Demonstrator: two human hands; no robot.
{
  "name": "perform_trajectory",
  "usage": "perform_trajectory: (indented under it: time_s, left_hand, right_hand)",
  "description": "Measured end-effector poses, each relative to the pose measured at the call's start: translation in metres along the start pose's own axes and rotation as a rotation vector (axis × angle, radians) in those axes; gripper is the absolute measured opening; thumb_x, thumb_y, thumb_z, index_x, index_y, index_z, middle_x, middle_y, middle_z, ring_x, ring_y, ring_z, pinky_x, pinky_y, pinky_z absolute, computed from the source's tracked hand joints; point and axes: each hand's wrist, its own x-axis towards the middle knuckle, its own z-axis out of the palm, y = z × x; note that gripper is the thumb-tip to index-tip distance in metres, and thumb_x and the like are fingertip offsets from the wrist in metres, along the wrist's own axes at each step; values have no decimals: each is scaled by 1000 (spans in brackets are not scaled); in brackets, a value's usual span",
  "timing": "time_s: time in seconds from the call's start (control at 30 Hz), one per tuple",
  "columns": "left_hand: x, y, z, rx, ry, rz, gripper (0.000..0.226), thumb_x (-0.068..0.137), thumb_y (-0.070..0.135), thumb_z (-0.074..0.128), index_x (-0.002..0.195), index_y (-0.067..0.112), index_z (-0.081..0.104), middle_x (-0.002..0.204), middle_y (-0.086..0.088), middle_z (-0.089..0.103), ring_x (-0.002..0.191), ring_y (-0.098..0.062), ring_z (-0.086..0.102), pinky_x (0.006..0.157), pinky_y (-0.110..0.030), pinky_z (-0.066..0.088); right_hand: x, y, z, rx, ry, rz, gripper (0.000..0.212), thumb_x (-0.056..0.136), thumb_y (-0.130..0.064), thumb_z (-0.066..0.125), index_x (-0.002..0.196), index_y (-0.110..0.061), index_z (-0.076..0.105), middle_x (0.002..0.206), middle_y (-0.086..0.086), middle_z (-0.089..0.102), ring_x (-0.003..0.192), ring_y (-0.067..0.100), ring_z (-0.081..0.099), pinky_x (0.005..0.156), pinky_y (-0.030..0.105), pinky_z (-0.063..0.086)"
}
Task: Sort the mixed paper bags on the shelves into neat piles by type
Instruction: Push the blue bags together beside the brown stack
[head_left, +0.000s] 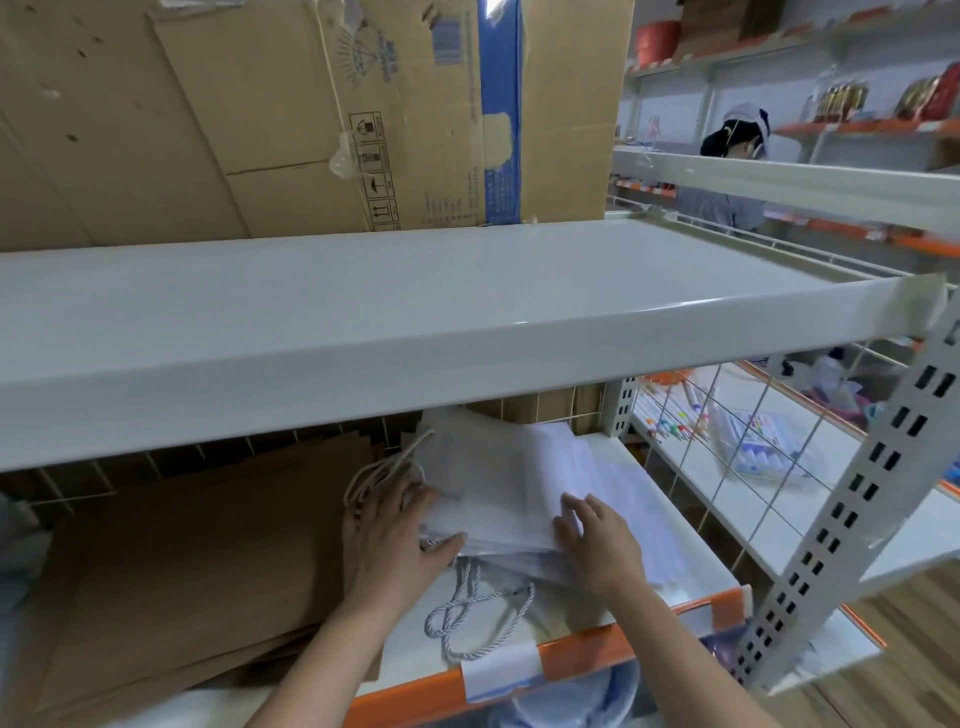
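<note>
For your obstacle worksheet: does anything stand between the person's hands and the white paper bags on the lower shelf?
Nothing visible does. The left hand and right hand already rest on the white paper bags. The brown paper bags lie beside them to the left, and the upper shelf only overhangs.

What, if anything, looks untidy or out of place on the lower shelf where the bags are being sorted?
The white paper bags lie fanned and skewed rather than squared up, with both hands on them. A twisted cord handle trails loose toward the orange shelf edge. The brown paper bags lie flatter on the left.
</note>
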Motion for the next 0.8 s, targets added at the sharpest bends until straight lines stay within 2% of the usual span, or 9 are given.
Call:
perform_trajectory:
  time_s: [0.07,0.1,0.2,0.27,0.37,0.43,0.53,0.63,0.8]
  left_hand:
    - [0,-5,-1,5,-118,-15,79,68,76,18,138,43,38,154,13,26,143,-19,21,112,-49,18]
    - [1,-5,-1,1,-144,-25,77,73,75,19,142,44,30,157,15,18,145,-17,15,113,-48,15]
    - [4,-2,-4,-51,-163,-55,63,90,62,39,147,41,23,159,14,10,147,-17,9,114,-46,12]
    - [4,0,-7,-84,-119,-55,65,90,58,45,148,38,23,159,13,13,146,-17,13,113,-45,16]
    - [0,-5,-15,-114,-22,-48,68,88,56,49,148,37,22,156,12,22,144,-14,19,112,-43,21]
    - [-6,-12,-23,-123,12,-59,63,90,53,48,147,38,25,154,12,27,141,-15,25,112,-43,21]
    - [-17,-24,-37,-94,27,-110,55,93,52,41,144,34,33,150,8,35,135,-19,36,110,-40,23]
    - [-32,-47,-52,-44,34,-197,57,91,53,31,144,31,34,149,6,37,135,-19,36,110,-38,22]
    - [-69,-99,-84,-51,60,-302,48,96,48,38,142,34,34,146,9,38,135,-15,35,114,-36,19]
  right_hand:
    - [1,0,1,10,-1,8,33,100,-39,37,130,-29,48,131,1,49,127,22,42,99,38,41]
    - [2,0,1,16,-1,7,32,100,-38,37,128,-29,49,128,0,51,125,23,43,98,39,41]
    - [8,-4,-6,81,0,32,29,99,-37,40,122,-26,54,123,1,56,122,25,47,98,42,42]
    - [13,-9,-15,114,13,82,33,97,-39,45,124,-24,57,128,2,58,123,26,48,99,42,42]
    - [15,-16,-22,105,18,118,48,93,-47,50,135,-26,50,135,1,55,127,25,47,102,39,42]
    - [12,-25,-22,112,22,101,49,93,-46,51,138,-26,47,137,3,54,129,26,45,101,39,41]
    - [3,-49,-20,149,54,29,45,94,-40,52,135,-24,49,139,6,52,126,29,47,98,40,41]
    - [-12,-79,-13,191,87,-52,40,93,-36,54,131,-22,53,136,6,53,122,29,50,96,40,42]
    - [-49,-133,7,238,50,-210,35,93,-32,55,126,-21,55,130,5,55,109,29,56,92,40,43]
